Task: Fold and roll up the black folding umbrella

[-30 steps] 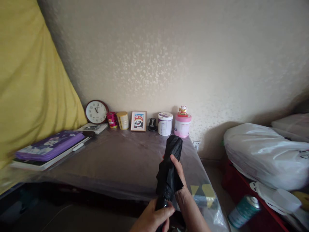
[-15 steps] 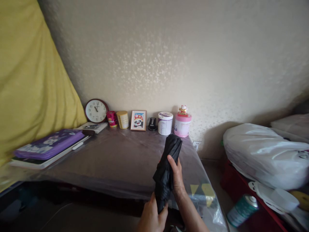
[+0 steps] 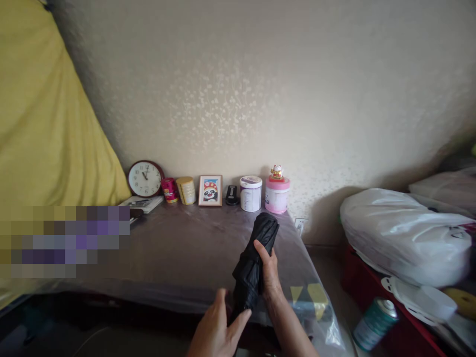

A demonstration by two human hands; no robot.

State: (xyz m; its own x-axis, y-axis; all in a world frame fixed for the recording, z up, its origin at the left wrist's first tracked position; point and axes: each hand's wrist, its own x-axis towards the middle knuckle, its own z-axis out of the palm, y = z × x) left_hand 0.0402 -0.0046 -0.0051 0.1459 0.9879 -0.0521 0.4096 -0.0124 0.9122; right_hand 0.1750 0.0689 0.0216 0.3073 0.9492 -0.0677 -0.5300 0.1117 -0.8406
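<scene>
Folded black umbrella [image 3: 250, 270] slants above near part of desk [image 3: 178, 248], top end toward wall [image 3: 334, 114]. Right hand [image 3: 270, 277] grips its middle. Left hand [image 3: 217, 329] spread loosely around lower end; contact unclear. Beyond, along wall: round clock [image 3: 145, 178], framed panda picture [image 3: 210, 191], white tub [image 3: 251, 195], pink tub [image 3: 276, 198].

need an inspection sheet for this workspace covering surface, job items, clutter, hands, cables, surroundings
Surface: plastic-covered table, left side partly pixelated
Job's things: black folded umbrella, tilted
Clutter: clock, framed picture, white tub and pink tub along the wall
Hands: right hand grips the umbrella; left hand, thumb and index finger spread, is at its lower end, contact unclear
Cables: thin pale cord-like line below the table
Surroundings: yellow cloth left, white bag and teal spray can right
</scene>
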